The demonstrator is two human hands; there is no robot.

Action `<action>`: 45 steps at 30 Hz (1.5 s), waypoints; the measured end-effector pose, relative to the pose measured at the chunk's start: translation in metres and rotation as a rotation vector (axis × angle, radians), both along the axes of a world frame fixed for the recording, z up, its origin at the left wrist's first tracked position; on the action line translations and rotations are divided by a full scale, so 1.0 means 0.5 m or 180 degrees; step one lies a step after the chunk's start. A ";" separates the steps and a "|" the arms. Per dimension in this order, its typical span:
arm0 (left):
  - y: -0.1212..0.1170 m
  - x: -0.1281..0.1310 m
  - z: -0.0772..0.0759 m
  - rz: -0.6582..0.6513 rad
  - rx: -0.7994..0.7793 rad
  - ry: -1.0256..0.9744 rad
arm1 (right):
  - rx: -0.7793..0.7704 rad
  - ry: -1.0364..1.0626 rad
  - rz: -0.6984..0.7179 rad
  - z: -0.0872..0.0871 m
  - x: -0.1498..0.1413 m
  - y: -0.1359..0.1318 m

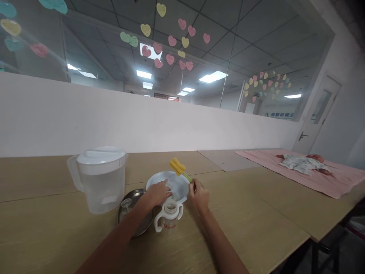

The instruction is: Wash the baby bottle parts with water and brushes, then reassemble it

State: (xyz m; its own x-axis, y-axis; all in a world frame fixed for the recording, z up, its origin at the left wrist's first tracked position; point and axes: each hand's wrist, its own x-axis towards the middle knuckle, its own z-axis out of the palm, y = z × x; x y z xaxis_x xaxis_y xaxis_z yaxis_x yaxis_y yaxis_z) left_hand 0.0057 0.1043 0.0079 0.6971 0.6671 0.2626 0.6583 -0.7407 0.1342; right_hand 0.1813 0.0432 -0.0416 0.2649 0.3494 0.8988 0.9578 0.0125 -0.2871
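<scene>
My right hand [199, 196] is closed around the green handle of a bottle brush [178, 166] with a yellow sponge head, held tilted above a white bowl [182, 186]. My left hand [158, 193] reaches over the bowl's near left side, its index finger stretched towards the sponge and its fingers apart; I see nothing held in it. Just below the hands, a clear baby bottle [170, 215] with white side handles stands upright without a lid. Beneath my left forearm, a round metal tray [136, 195] carries a small clear and white part [126, 204], perhaps the bottle's top.
A large translucent pitcher [104, 186] with a white lid stands left of the tray. On the right, a baby doll [303, 163] in patterned clothes lies on a pink cloth [256, 156]. The wooden table [242, 205] meets a white wall under a glass window with heart-shaped notes.
</scene>
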 end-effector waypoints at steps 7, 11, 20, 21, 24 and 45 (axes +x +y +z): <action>0.015 -0.001 0.003 0.0122 0.0043 0.0105 | -0.0017 -0.0008 0.0036 -0.003 0.001 0.001; 0.001 0.001 0.035 0.0306 0.0150 -0.0181 | 0.0027 -0.0087 0.0063 -0.001 0.002 -0.001; -0.016 -0.055 0.131 0.0132 0.0084 -0.1157 | 0.0141 -0.0709 0.0312 0.005 -0.005 -0.009; -0.019 -0.059 0.136 0.0051 0.0104 -0.1096 | 0.0171 -0.0827 0.0357 0.007 -0.005 -0.010; -0.031 -0.064 0.150 -0.0315 0.0040 -0.0843 | 0.0311 -0.1203 0.0465 0.013 -0.005 -0.016; -0.044 -0.109 0.178 0.0109 0.0711 -0.0367 | 0.0245 -0.1055 -0.0054 0.021 -0.009 -0.023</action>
